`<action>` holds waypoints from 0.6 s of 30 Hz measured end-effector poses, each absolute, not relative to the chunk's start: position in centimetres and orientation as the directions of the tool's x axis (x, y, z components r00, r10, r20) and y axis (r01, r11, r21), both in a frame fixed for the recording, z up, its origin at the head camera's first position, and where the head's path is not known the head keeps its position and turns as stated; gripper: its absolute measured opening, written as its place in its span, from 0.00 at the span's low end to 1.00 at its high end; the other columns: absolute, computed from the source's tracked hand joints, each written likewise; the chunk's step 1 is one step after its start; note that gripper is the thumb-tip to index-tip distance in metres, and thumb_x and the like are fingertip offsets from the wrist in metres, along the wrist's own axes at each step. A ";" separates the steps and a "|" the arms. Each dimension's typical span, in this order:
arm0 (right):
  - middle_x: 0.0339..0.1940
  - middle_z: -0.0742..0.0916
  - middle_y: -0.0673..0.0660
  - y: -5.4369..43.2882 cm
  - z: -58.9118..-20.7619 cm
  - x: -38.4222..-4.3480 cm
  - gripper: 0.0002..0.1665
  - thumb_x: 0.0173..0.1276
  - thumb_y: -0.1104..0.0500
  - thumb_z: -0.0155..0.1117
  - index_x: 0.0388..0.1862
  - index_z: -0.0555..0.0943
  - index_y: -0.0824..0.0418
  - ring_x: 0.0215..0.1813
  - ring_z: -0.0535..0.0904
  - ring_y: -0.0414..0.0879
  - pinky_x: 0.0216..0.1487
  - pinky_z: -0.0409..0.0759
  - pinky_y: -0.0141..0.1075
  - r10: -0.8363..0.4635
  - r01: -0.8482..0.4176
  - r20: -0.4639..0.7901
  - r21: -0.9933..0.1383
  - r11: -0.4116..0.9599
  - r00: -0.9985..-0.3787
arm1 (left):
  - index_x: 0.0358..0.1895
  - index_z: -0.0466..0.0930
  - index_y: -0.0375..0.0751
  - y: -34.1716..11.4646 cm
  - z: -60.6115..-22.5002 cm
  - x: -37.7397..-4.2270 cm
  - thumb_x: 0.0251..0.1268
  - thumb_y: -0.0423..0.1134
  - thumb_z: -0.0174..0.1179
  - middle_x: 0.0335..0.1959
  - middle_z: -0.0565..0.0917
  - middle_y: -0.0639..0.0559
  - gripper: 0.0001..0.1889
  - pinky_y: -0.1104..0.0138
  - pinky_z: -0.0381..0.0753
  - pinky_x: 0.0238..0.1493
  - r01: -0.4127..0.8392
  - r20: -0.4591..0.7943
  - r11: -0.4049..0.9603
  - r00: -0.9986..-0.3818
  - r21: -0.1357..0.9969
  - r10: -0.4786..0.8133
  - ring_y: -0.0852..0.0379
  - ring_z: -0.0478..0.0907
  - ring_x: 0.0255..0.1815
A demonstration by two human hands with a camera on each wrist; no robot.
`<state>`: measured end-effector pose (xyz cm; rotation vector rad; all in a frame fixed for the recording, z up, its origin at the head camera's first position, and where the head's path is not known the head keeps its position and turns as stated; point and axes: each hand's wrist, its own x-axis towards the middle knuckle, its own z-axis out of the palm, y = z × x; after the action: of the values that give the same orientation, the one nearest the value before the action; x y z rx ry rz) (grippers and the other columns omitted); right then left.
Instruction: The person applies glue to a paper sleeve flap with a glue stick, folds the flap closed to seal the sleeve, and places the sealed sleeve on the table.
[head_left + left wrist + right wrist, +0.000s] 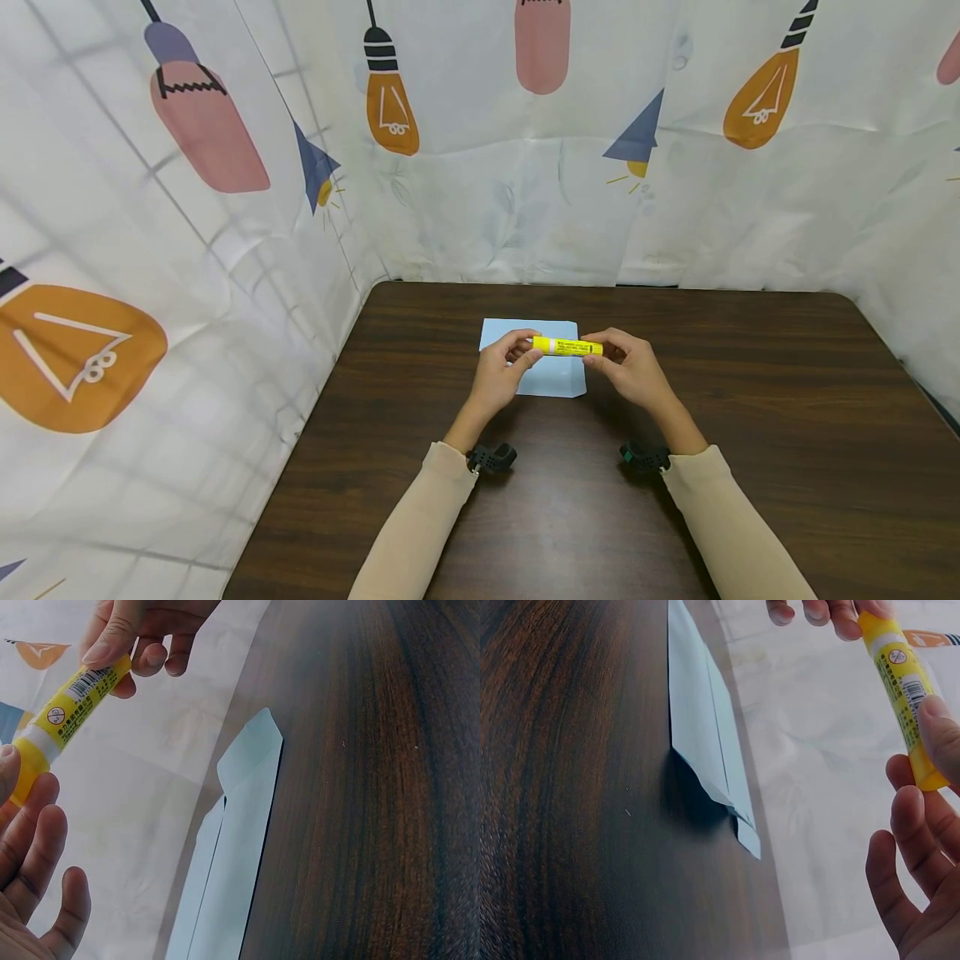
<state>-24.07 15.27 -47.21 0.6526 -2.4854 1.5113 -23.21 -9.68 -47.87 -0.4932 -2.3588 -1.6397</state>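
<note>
A yellow glue stick (567,347) is held level above the table between both hands. My left hand (501,367) pinches its capped end between thumb and fingers, beside the white band that shows in the left wrist view. With thumb and fingertips, my right hand (632,367) grips the other end of the barrel; printed text and a barcode show on the glue stick (907,697) in the right wrist view. Below the hands lies a folded light blue paper (551,382), partly hidden by the left hand and the glue stick. One of its edges lifts off the table in the right wrist view.
The dark brown wooden table (750,500) has rounded far corners. White curtains (480,217) printed with lamps and bulbs hang behind it and along the left side. Black bands (492,458) sit on both wrists, at the ends of beige sleeves.
</note>
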 end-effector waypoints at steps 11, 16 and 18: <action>0.37 0.86 0.56 15.3 -47.1 -23.9 0.18 0.65 0.63 0.74 0.54 0.86 0.59 0.31 0.75 0.47 0.30 0.74 0.31 -0.279 -0.439 0.351 -0.813 0.382 -0.894 | 0.57 0.84 0.42 -9.7 -47.9 -23.2 0.71 0.43 0.65 0.40 0.88 0.47 0.16 0.72 0.77 0.40 0.409 0.380 0.320 -0.913 0.855 0.150 0.59 0.77 0.34; 0.36 0.86 0.55 15.3 -47.1 -24.0 0.18 0.65 0.62 0.74 0.54 0.87 0.58 0.32 0.75 0.48 0.30 0.74 0.31 -0.275 -0.435 0.349 -0.813 0.388 -0.896 | 0.57 0.83 0.41 -9.7 -47.9 -23.2 0.71 0.43 0.65 0.39 0.88 0.47 0.16 0.72 0.77 0.40 0.404 0.375 0.321 -0.915 0.857 0.150 0.60 0.77 0.34; 0.37 0.86 0.55 15.3 -47.0 -23.9 0.17 0.65 0.62 0.74 0.54 0.87 0.58 0.32 0.75 0.48 0.30 0.74 0.31 -0.273 -0.433 0.348 -0.814 0.387 -0.897 | 0.57 0.83 0.41 -9.7 -47.8 -23.2 0.71 0.43 0.65 0.40 0.88 0.47 0.16 0.72 0.77 0.40 0.400 0.371 0.319 -0.916 0.859 0.150 0.60 0.77 0.35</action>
<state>-23.94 15.27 -47.05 0.6376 -2.4821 1.5295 -23.21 -9.74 -47.83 -0.5016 -2.3610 -1.6381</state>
